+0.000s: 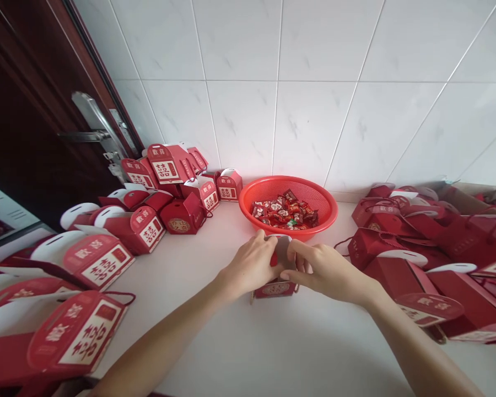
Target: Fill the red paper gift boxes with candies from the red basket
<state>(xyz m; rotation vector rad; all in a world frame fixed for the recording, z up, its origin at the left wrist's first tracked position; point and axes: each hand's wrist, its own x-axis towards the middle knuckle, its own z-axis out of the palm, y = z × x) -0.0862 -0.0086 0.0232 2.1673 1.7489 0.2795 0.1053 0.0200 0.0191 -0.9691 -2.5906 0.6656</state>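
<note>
A small red candy box [275,290] stands on the white tabletop in front of me, its top partly unfolded and its greyish inner side showing. My left hand [252,263] grips the box from the left, fingers closed at its upper edge and partly inside. On the other side, my right hand [320,267] is closed with bent fingers on a top flap of the same box. Just behind it sits a round red plastic basket [328,218] holding wrapped candies [287,212]. My hands hide much of the box and whatever lies in it.
Many red boxes with white double-happiness labels [93,336] stand in rows and a stack along the left. Flattened or partly folded boxes [400,275] with cords pile up at right. A tiled wall [240,110] rises behind; a dark door with a metal handle [85,136] is at left.
</note>
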